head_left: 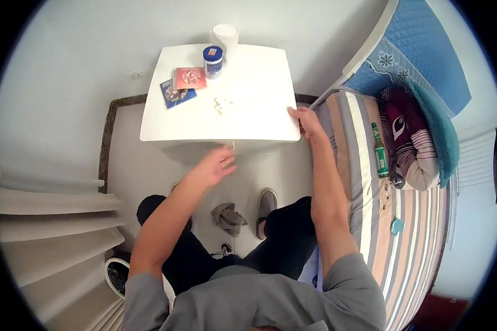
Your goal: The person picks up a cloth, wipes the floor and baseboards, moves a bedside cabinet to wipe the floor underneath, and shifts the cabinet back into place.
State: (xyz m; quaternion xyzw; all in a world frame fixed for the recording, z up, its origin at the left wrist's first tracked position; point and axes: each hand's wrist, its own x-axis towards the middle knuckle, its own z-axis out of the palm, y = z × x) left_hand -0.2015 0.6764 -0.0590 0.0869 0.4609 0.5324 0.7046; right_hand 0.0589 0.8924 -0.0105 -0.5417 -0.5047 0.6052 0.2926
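Observation:
A white bedside cabinet [254, 118] stands against the wall in front of me. My right hand [308, 122] grips its right edge near the front corner, thumb on top and fingers down the side. In front of the cabinet's front face hangs my left hand [217, 166], fingers stretched and slightly apart, a little blurred and holding nothing. On the cabinet top are a blue-lidded tub [213, 67], a white cup-like container [225, 37], a red square case [191, 78], a blue square case [175, 97] and small pale pieces [222, 105] too unclear to name.
A crumpled grey-brown cloth [228, 218] lies on the floor between my feet. To the right is a striped bed [364, 220] with a green bottle [379, 151] and a teal pillow [439, 132]. A pale curtain [55, 220] hangs at the left, near a bin [116, 276].

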